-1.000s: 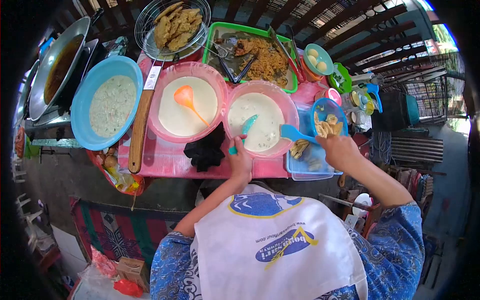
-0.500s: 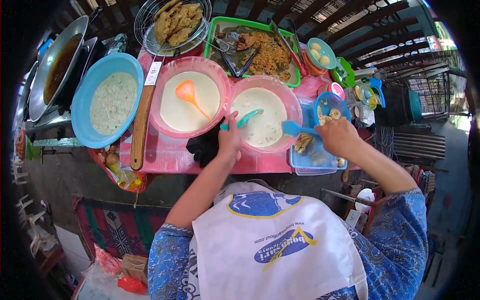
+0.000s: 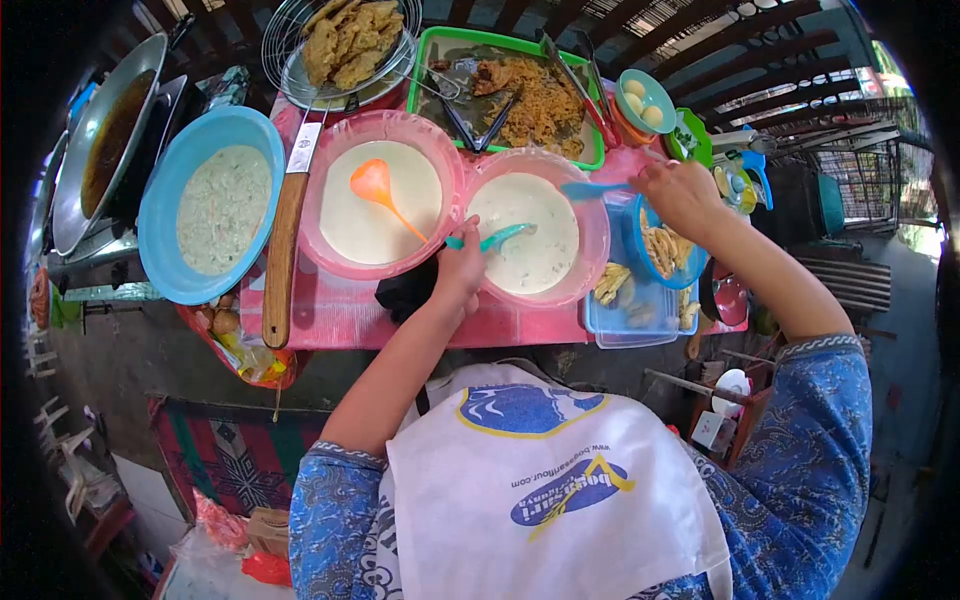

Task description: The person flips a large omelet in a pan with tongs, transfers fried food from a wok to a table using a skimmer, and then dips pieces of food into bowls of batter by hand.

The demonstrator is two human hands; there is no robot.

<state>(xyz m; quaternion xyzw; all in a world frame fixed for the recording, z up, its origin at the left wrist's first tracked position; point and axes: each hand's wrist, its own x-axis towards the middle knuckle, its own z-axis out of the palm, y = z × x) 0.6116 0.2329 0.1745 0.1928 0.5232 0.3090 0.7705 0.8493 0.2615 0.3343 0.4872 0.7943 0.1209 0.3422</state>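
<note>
My left hand (image 3: 462, 270) is closed around the handle of a teal spoon (image 3: 508, 236). The spoon's head rests at the surface of the pale batter (image 3: 530, 262) in the right-hand pink bowl (image 3: 597, 240). In my right hand (image 3: 682, 195), fingers wrapped round its handle, is a blue spatula (image 3: 592, 190); its flat end hovers around this bowl's upper right rim. Below my right hand sits a small blue bowl (image 3: 640, 262) of pale yellowish pieces. Beneath that, a clear blue tray (image 3: 650, 328) carries more such pieces.
An orange ladle (image 3: 372, 185) lies in the left pink bowl (image 3: 318, 232) of batter. Further left stand a light-blue basin (image 3: 157, 215) and a wok (image 3: 75, 215). A wooden-handled tool (image 3: 284, 265) leans between. Behind are a green tray (image 3: 425, 85) and fried pieces (image 3: 355, 45).
My right hand and the blue spatula have moved up, away from the small blue bowl, uncovering more of its contents. My left hand keeps hold of the teal spoon, barely shifted.
</note>
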